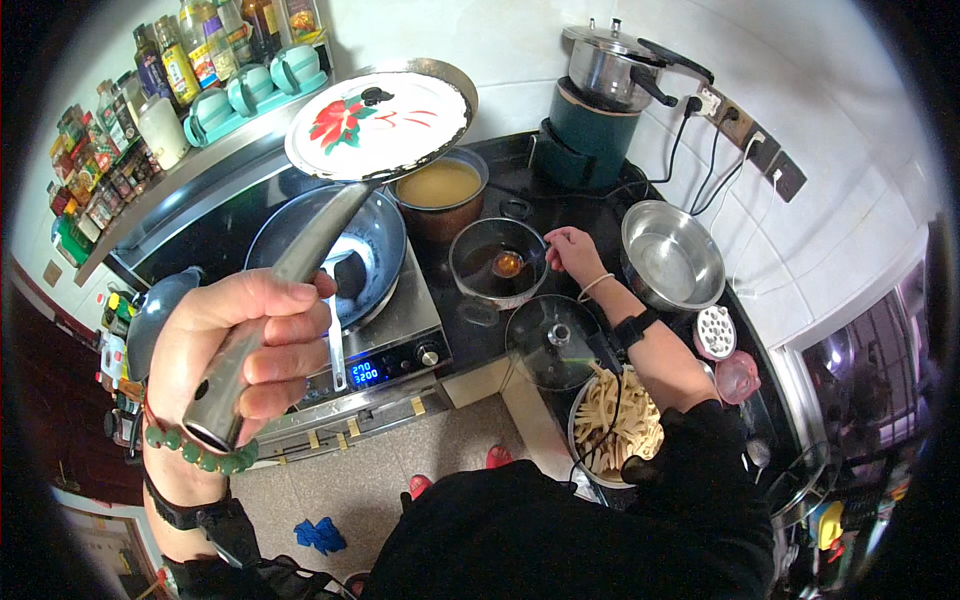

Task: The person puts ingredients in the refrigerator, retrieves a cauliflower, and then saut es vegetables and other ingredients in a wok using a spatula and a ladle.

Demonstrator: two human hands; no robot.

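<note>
My left hand (255,345) grips a hollow metal handle (322,225), raised over the stove. Its far end meets the edge of a white enamel disc (352,142) with a red flower; the joint is hidden. Behind that disc shows a brownish metal rim (457,79). Fingers closed, my right hand (576,255) is at the rim of a small dark pot (472,281), on what looks like the handle of a spoon (508,263). The spoon's bowl holds amber liquid inside the pot. Below my left hand, a dark wok (300,217) holds a spatula (337,352).
The wok sits on a lit cooktop (427,330). Around it stand a pot of yellowish liquid (442,184), a steel basin (671,251), a glass lid (551,356) and a container of pale strips (615,420). A pressure cooker (611,67) and plugged cables (679,150) are behind.
</note>
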